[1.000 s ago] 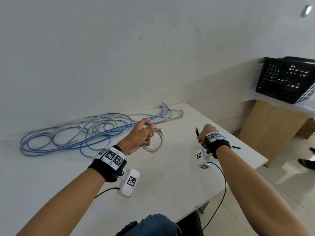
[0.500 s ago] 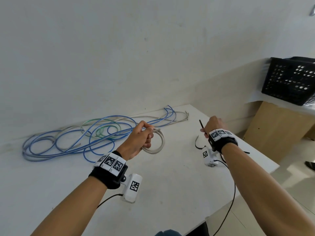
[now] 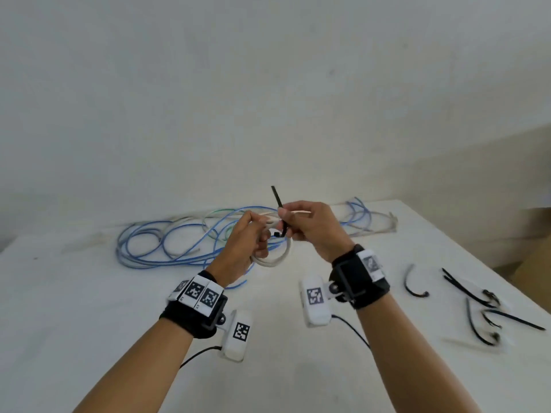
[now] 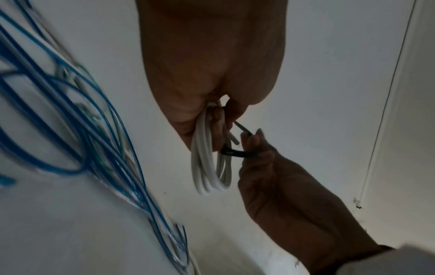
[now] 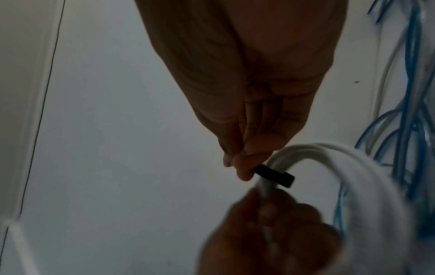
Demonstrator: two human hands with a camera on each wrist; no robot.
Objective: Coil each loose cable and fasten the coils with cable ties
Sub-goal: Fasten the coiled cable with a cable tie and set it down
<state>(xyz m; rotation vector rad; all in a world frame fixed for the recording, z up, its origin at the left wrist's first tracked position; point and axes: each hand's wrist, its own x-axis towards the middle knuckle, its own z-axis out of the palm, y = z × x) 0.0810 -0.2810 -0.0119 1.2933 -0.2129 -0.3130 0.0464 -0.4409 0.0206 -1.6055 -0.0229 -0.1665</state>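
While left hand (image 3: pixel 241 248) grips one white coil (image 3: pixel 277 257), right hand (image 3: pixel 310 225) pinches one black tie (image 3: pixel 278 204)

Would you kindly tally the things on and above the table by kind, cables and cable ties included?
Coiled white cable, held by the left hand: 1
Black cable tie, pinched by the right hand: 1
Spare cable ties on the table: at least 4, blurred
Tangle of loose cables, strands uncountable: 1
Total: at least 7
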